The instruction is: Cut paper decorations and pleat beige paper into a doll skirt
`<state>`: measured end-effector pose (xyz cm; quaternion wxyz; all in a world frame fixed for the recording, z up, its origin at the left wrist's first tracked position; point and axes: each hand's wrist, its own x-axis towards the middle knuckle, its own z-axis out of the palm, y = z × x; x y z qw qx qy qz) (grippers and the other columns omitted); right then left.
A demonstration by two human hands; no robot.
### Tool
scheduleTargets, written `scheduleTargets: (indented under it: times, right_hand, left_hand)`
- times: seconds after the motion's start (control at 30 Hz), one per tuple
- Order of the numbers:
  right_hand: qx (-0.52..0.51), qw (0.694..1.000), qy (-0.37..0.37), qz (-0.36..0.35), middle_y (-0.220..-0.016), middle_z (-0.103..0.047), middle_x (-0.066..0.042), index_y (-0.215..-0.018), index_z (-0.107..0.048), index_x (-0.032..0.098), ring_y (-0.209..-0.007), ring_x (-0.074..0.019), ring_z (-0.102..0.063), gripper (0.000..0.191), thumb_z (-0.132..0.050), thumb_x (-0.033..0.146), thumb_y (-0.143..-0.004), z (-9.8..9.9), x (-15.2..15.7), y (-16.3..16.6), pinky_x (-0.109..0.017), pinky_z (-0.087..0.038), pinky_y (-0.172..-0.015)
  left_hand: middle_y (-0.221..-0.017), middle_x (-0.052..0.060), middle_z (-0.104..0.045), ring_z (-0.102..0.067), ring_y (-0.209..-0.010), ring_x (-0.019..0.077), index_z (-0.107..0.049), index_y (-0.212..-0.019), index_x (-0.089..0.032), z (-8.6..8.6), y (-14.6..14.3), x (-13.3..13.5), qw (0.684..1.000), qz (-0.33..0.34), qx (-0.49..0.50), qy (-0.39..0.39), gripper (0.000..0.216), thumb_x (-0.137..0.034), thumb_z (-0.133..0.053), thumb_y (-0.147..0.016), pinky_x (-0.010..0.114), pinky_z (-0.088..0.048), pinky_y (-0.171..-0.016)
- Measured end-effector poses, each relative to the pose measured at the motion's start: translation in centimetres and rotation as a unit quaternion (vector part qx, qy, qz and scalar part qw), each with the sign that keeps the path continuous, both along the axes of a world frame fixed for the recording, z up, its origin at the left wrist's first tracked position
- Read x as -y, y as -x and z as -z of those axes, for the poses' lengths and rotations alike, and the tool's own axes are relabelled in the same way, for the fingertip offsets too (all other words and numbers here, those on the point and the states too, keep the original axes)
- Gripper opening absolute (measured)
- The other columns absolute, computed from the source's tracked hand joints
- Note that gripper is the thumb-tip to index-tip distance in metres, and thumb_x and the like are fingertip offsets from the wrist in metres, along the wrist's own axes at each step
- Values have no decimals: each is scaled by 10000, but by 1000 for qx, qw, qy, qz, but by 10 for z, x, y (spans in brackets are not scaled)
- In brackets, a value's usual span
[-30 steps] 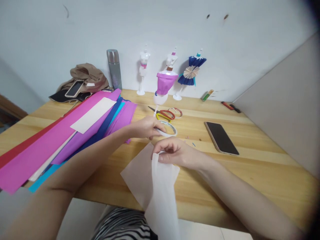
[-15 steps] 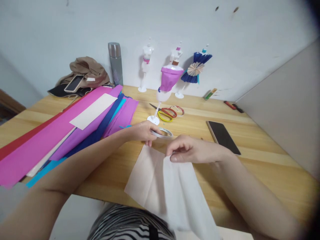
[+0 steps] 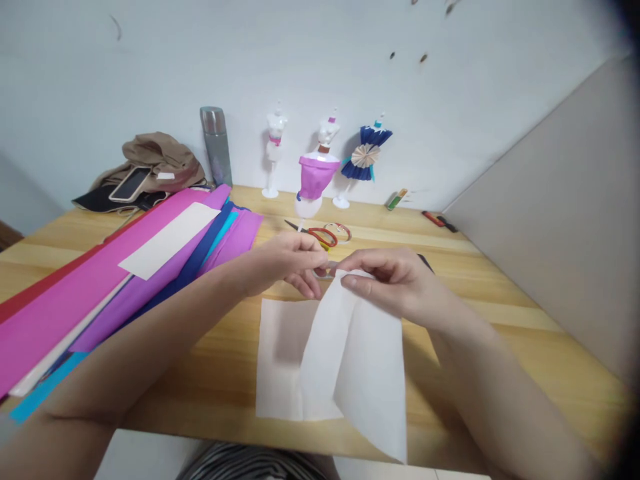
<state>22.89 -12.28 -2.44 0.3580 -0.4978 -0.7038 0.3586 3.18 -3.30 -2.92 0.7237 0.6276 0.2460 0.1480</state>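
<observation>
Gripping firmly here with the right hand [image 3: 400, 283], with thumb in front and bent fingers behind, on the top edge of a large thin white sheet of paper [image 3: 370, 373]! Hanging from that grip over the near side of the pale wooden table [image 3: 500, 347], and pointing with its lower end back toward the body, slightly rightward along the long axis. Creased lengthwise, too, and overlapping on the left a flat pinkish-white paper panel [image 3: 277, 360]; too covered to tell whether joined to it. In close with the left hand [image 3: 295, 260], with curled fingers, just beside the right fingertips; impossible to tell from this angle whether gripping anything. Look just past the hands for red-and-yellow-handled metal scissors [image 3: 325, 237], lying with dark blades to the left. Glance left for a pile of long magenta, purple and blue paper strips [image 3: 95, 283], slanting away toward the wall, with a cream rectangular card [image 3: 170, 240] lengthwise on top
</observation>
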Motion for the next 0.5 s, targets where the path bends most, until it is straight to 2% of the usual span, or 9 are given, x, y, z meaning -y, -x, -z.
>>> scheduleTargets:
  times: [0.1,0.2,0.33,0.5]
  right_hand:
    - [42,997,-34,54,-695,-612,-5,-822,-667,193,-572,-117,-460,191,-677,382,-850,1,-2,0,-256,-336,-519]
    - [59,995,-38,75,-605,-481,41,-761,-572,206,-518,-94,-362,225,-691,386,-824,2,-4,1,-245,-286,-490]
    - [44,997,-21,62,-639,-506,34,-781,-553,201,-533,-92,-397,262,-688,420,-833,3,-4,2,-242,-300,-493]
    - [25,996,-14,87,-622,-506,36,-793,-572,203,-534,-98,-430,288,-715,451,-820,-3,-4,4,-237,-325,-479]
  left_hand:
    - [-613,13,-664,-690,-567,113,-619,-742,-132,-11,-5,2,998,10,-36,-41,267,-328,-690,-908,204,-573,-585]
    - [-542,-14,-644,-660,-528,97,-634,-687,-142,-16,-11,3,993,-1,-75,-94,209,-217,-745,-846,185,-559,-567]
    - [-466,-47,-608,-609,-438,78,-597,-649,-154,-17,-15,4,988,-28,-90,-126,221,-93,-694,-838,160,-513,-496]
    - [-451,-58,-579,-626,-437,94,-549,-671,-161,-21,-12,0,985,-36,-78,-147,230,-101,-646,-872,154,-474,-454]
